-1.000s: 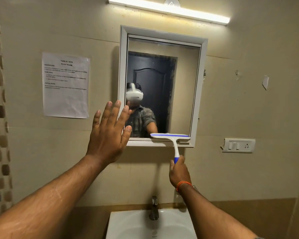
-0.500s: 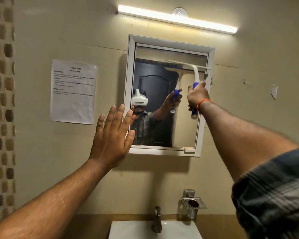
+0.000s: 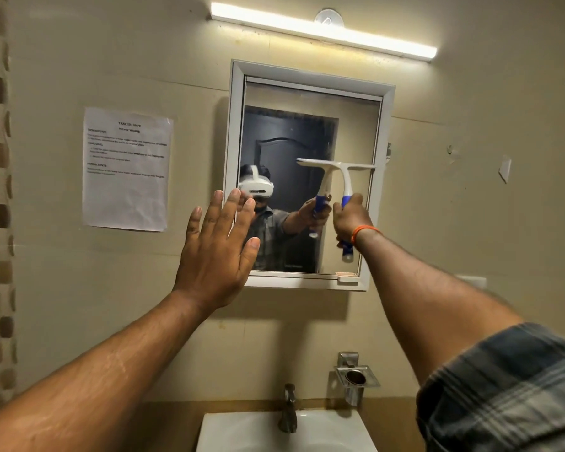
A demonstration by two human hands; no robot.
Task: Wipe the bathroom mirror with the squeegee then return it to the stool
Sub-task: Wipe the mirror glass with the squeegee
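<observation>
The right hand (image 3: 351,220) is clamped on the blue handle of the squeegee (image 3: 340,177), whose blade lies level across the right half of the mirror (image 3: 307,102) above that hand, while the left hand (image 3: 217,252), fingers spread, holds nothing.

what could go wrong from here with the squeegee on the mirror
1. The right hand grips the white squeegee with a blue handle near the white-framed wall mirror's right edge; the blade end could catch the frame and skip.
2. The open left hand is raised at the mirror's lower left corner; if it touches the glass, it may leave fingerprints.
3. A dropped squeegee would likely land in the white sink or strike the metal tap.
</observation>
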